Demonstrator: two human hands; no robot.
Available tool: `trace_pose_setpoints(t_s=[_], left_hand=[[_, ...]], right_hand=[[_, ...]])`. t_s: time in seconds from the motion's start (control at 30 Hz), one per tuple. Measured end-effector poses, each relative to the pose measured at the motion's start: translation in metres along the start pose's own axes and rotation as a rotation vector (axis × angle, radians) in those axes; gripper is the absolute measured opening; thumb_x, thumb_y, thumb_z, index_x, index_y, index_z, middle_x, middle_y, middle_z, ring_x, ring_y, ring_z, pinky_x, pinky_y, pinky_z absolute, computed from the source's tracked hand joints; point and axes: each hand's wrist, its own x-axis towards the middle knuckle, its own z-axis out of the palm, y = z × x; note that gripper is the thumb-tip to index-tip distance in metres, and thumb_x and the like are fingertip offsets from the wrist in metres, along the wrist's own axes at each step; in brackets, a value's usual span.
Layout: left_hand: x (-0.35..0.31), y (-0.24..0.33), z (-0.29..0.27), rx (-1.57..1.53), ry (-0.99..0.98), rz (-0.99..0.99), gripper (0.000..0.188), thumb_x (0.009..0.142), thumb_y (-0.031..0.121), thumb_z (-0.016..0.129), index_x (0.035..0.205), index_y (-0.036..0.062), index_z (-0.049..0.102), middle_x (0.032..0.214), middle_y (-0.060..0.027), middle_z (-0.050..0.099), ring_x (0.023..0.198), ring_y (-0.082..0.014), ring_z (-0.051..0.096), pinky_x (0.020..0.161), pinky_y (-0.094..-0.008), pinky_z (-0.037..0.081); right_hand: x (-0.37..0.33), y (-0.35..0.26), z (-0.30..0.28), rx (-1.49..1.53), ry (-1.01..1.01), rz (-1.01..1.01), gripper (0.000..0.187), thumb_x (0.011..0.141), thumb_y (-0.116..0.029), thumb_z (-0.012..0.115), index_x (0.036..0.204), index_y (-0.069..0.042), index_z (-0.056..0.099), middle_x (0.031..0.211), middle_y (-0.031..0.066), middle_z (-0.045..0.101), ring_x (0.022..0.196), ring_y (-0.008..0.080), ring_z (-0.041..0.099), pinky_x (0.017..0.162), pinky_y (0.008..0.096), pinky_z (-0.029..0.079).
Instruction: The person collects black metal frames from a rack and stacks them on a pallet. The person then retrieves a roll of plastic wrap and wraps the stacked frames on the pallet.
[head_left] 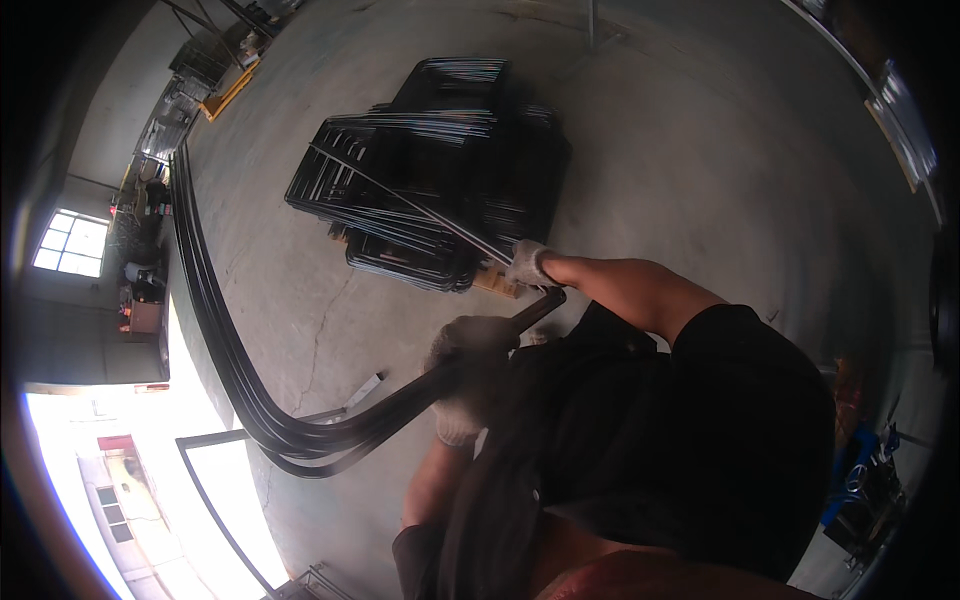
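A bundle of several long black bent tubes [222,350] runs from the far left, curves at the lower left and comes up to my body. My left hand [458,365], in a pale knit work glove, is closed around the bundle near my chest; part of the glove is blurred and hidden by the tubes. My right hand [527,265], also gloved, is closed at the near end of a straight dark bar [420,207]. This bar reaches out over a stack of black tube frames [400,180] on the floor. Whether the bar joins the bundle, I cannot tell.
Under the frame stack a wooden pallet [497,283] shows at its near edge. A thin dark frame [215,440] stands near the bright doorway at lower left. A blue machine [850,480] is at the lower right. A yellow-edged rack [230,92] stands at the upper left.
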Motion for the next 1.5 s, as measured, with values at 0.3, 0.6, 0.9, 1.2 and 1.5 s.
trace_pose_setpoints(t_s=[0.3,0.6,0.9,1.2,1.5], left_hand=[[0.120,-0.088,0.047,0.333,0.647,-0.118,0.017,0.113,0.006,0.060,0.104,-0.0027,0.072,0.114,-0.0104,0.068,0.107,-0.0187,0.069,0.097,-0.0348,0.057],[0.209,-0.156,0.122,0.855,0.615,-0.399,0.014,0.100,0.011,0.066,0.103,0.0080,0.080,0.101,-0.0122,0.075,0.098,-0.0303,0.073,0.085,-0.0399,0.059],[0.225,-0.414,0.131,0.955,0.552,-0.416,0.017,0.094,0.005,0.059,0.106,0.0104,0.070,0.098,-0.0120,0.073,0.094,-0.0337,0.073,0.085,-0.0490,0.062],[0.296,-0.491,0.154,0.420,0.734,-0.477,0.026,0.085,-0.015,0.050,0.107,-0.0007,0.054,0.099,-0.0131,0.058,0.097,-0.0345,0.061,0.103,-0.0533,0.057],[0.315,-0.595,0.171,0.588,0.680,-0.688,0.022,0.101,-0.009,0.051,0.120,-0.0051,0.059,0.111,-0.0156,0.064,0.107,-0.0342,0.064,0.109,-0.0534,0.056]], right_hand=[[0.150,0.015,-0.221,-0.430,0.234,-0.095,0.019,0.099,-0.021,0.055,0.109,-0.009,0.066,0.097,0.0188,0.069,0.098,0.0356,0.072,0.089,0.0455,0.055],[0.243,0.049,-0.357,-0.657,0.376,-0.074,0.027,0.100,-0.025,0.055,0.114,-0.007,0.069,0.111,0.0175,0.073,0.112,0.0362,0.070,0.091,0.0462,0.056],[0.309,0.012,-0.433,-0.706,0.424,-0.109,0.028,0.092,-0.018,0.067,0.117,-0.007,0.072,0.114,0.0236,0.077,0.111,0.0472,0.072,0.095,0.0522,0.058],[0.408,-0.012,-0.469,-0.796,0.268,-0.021,0.032,0.094,-0.020,0.065,0.122,-0.008,0.072,0.125,0.0218,0.077,0.122,0.0429,0.072,0.103,0.0509,0.059],[0.536,0.019,-0.466,-0.785,0.132,-0.007,0.033,0.094,-0.020,0.064,0.123,-0.006,0.071,0.126,0.0248,0.076,0.124,0.0442,0.071,0.107,0.0521,0.057]])
